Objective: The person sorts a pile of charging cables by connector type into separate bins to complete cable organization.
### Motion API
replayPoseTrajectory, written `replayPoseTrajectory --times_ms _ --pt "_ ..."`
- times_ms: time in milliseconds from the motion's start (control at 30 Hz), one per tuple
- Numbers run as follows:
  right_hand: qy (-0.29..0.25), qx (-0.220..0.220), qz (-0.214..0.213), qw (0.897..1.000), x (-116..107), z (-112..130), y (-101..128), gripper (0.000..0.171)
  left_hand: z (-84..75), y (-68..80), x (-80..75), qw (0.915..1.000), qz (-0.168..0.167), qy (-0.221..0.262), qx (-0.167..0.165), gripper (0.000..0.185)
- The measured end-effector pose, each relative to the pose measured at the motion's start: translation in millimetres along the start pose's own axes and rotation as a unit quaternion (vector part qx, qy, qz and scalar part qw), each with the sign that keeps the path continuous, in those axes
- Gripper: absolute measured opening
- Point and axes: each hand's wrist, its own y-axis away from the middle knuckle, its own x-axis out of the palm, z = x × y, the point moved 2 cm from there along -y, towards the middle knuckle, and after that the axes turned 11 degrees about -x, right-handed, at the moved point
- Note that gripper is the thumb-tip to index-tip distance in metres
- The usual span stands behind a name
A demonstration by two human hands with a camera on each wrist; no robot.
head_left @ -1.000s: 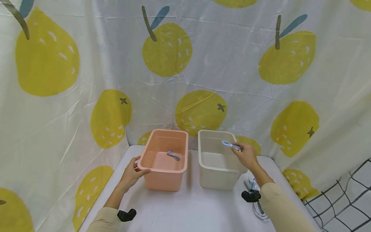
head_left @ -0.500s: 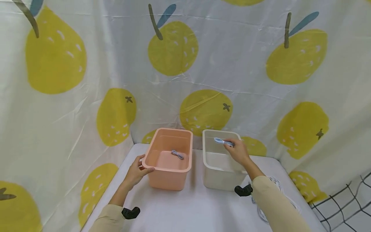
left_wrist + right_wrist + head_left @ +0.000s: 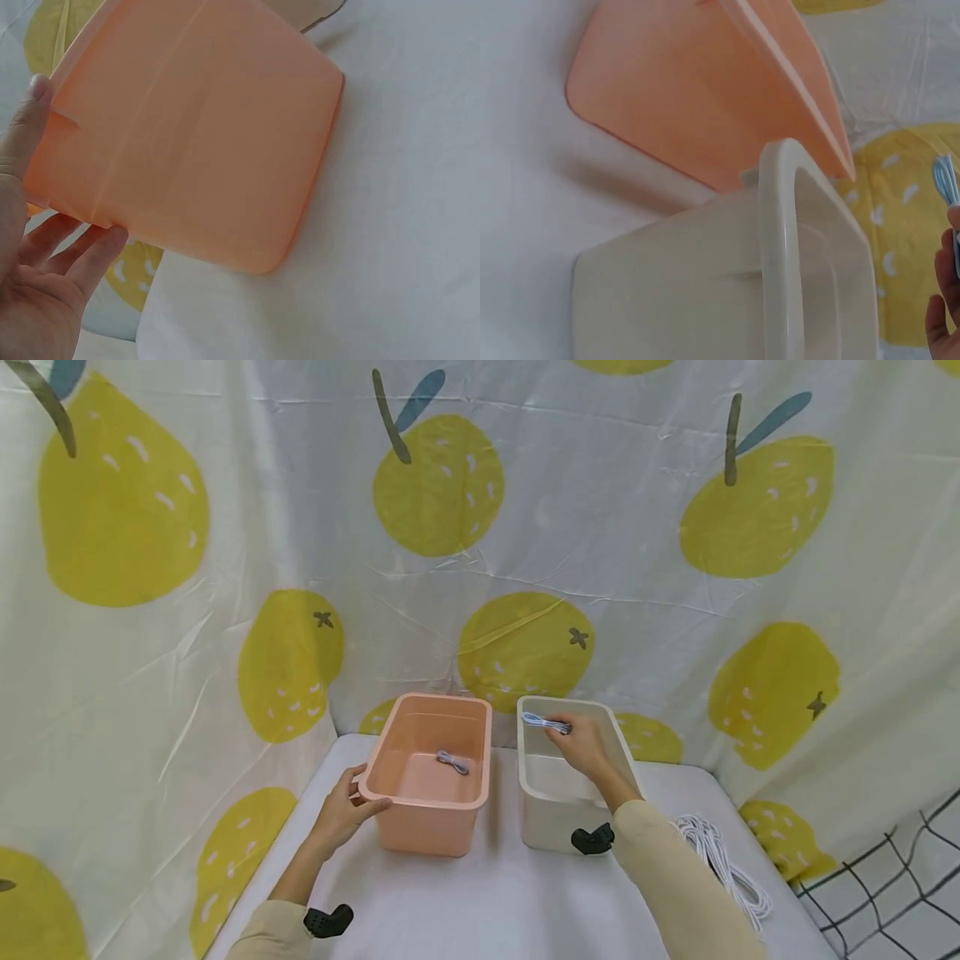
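Nearest: two beige sleeves at the lower edge of the head view, each wrist carrying a small black camera mount [image 3: 327, 921].

White cloth-covered table [image 3: 495, 902]: bears all items listed below.

Loose coil of white cord [image 3: 723, 870]: lies on the table at the right, just beside the right sleeve, untouched.

Left hand [image 3: 341, 810]: grips the near left corner of the salmon-pink rectangular plastic bin [image 3: 429, 827], thumb over the rim, fingers curled under the lip on the outside wall; the left wrist view shows the fingers [image 3: 71, 251] against the bin's side.

Salmon-pink bin: stands upright on the table, left of centre. Inside, on its floor toward the back, one small bundled grey-blue cable [image 3: 452, 762].

Cream-white rectangular plastic bin [image 3: 542, 822]: upright, just beside the pink bin on its right, a narrow gap between them.

Right hand [image 3: 581, 745]: held above the open cream bin, over its rear half, fingers pinched on a small bundled light-blue cable [image 3: 544, 722]. The bundle projects leftward from the fingers, near the bin's back left corner and seemingly level with the rim; how far it hangs above the bin's floor cannot be judged. The right wrist view catches only fingertips and the cable end [image 3: 946, 180] at its right edge.

Farthest: white fabric backdrop printed with yellow fruit [image 3: 438, 485], hung round the table on three sides; black wire mesh [image 3: 885, 885] at lower right.
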Motion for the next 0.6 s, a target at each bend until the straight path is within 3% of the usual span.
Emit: replayPoseTrajectory --times_ms 600 --pt "-0.011 0.016 0.015 1.0 45 22 -34 0.024 -0.1 -1.4 0.1 1.0 0.001 0.007 0.005 0.094"
